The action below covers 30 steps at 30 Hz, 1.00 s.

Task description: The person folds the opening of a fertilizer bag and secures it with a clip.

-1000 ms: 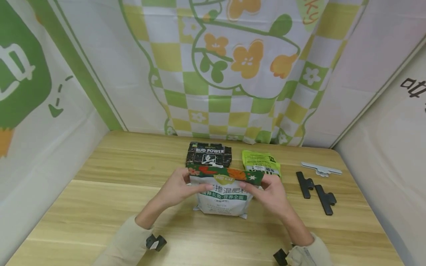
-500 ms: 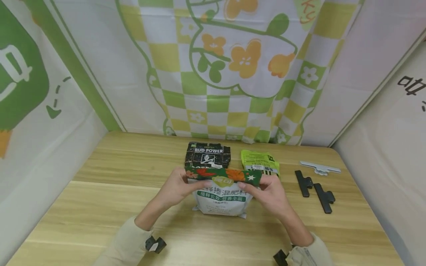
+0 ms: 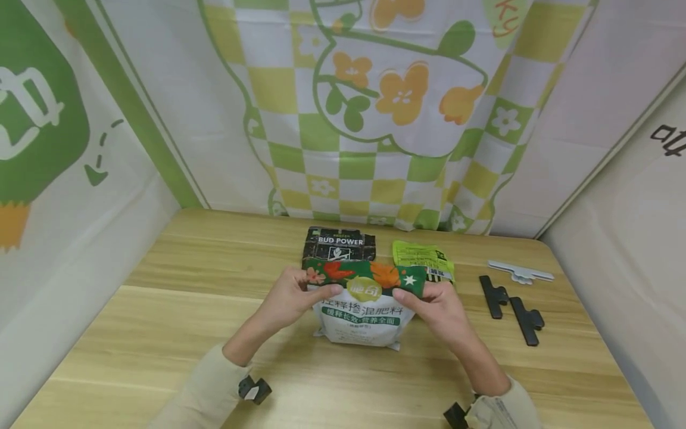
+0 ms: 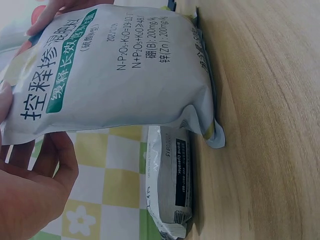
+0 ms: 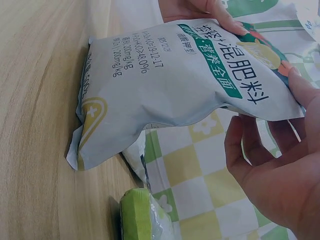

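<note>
A white fertilizer bag [image 3: 360, 330] with a green, flower-patterned top stands upright on the table. My left hand [image 3: 284, 301] grips its upper left edge, thumb on the front and fingers behind. At the upper right edge, my right hand [image 3: 440, 310] pinches the bag the same way. In the left wrist view, the curled fingers of the left hand [image 4: 37, 185] show behind the bag [image 4: 130, 75]. The right wrist view shows the right hand [image 5: 280, 165] with its thumb on the bag's front [image 5: 165, 80]. The bag's back is hidden in the head view.
Behind the held bag lie a black BUD POWER bag [image 3: 348, 241] and a lime-green bag [image 3: 420, 253], both partly covered. To the right are a pale clip [image 3: 520, 271] and two black clips [image 3: 493, 297]. A patterned cloth [image 3: 375, 155] hangs at the table's back edge.
More of the bag's green top band and round yellow emblem shows now, with the upper edge reaching higher. Both hands keep their grip. The head view has shifted slightly.
</note>
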Motion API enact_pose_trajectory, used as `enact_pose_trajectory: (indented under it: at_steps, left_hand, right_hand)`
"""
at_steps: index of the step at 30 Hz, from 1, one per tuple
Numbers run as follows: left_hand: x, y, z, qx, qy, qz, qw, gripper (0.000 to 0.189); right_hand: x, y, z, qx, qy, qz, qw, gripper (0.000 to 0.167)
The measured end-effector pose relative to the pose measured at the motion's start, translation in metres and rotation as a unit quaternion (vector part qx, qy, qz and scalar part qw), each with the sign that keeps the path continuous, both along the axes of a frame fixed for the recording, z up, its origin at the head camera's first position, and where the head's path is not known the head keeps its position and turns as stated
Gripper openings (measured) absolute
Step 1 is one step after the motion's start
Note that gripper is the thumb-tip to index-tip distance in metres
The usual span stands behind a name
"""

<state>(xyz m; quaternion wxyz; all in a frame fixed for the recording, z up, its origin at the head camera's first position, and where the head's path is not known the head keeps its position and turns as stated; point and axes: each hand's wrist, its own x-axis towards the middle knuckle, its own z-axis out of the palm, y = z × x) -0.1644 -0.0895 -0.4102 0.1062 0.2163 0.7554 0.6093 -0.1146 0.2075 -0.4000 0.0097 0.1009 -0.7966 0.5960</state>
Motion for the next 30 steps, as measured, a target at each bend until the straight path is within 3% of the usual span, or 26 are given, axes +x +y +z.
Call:
enact_pose_trajectory:
  at_steps: [6, 11, 25, 30]
  left_hand:
    - [-0.001, -0.001, 0.000, -0.022, 0.009, 0.021, 0.9995, 0.058]
    - [-0.001, -0.002, -0.001, -0.024, 0.014, 0.019, 0.9994, 0.070]
    - [0.002, -0.003, 0.009, -0.075, 0.017, 0.039, 0.9963, 0.062]
    - [0.002, -0.004, 0.010, -0.080, 0.014, 0.040, 0.9959, 0.060]
  right_hand:
    - [-0.001, 0.001, 0.003, -0.007, -0.003, 0.008, 0.9999, 0.030]
    - [-0.001, 0.001, 0.004, -0.011, 0.001, 0.017, 0.9998, 0.030]
    - [-0.003, 0.003, 0.003, 0.006, 0.007, 0.025, 0.9996, 0.032]
    - [-0.003, 0.003, 0.002, 0.015, 0.005, 0.015, 0.9998, 0.024]
